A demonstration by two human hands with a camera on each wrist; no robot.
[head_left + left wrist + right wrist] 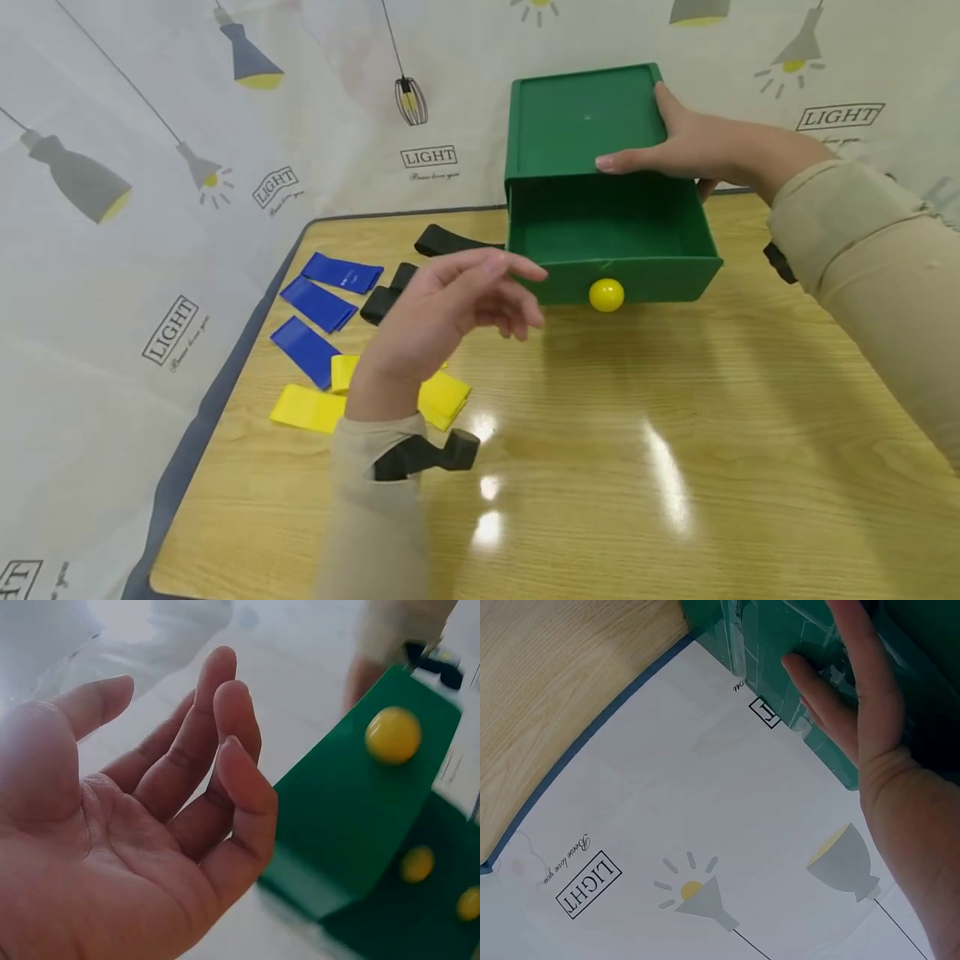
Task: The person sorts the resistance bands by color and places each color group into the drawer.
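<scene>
A green drawer cabinet (585, 121) stands at the back of the table. Its top drawer (660, 283) is pulled out, and the part inside that shows holds nothing. A round yellow knob (606, 295) sits on the drawer front. My right hand (693, 146) lies over the cabinet's top right edge, thumb on top, with fairly straight fingers (825, 697) along the side in the right wrist view. My left hand (457, 312) hovers by the drawer's left front corner, palm turned inward. The left wrist view shows its fingers (247, 787) loosely bent, with nothing in them.
To the left on the table (600, 500) lie several flat bands: blue ones (318, 302), yellow ones (307, 408) partly behind my left wrist, and black ones (457, 242) near the cabinet. Lower yellow knobs (417, 864) show beneath the drawer. A printed cloth (360, 100) hangs behind.
</scene>
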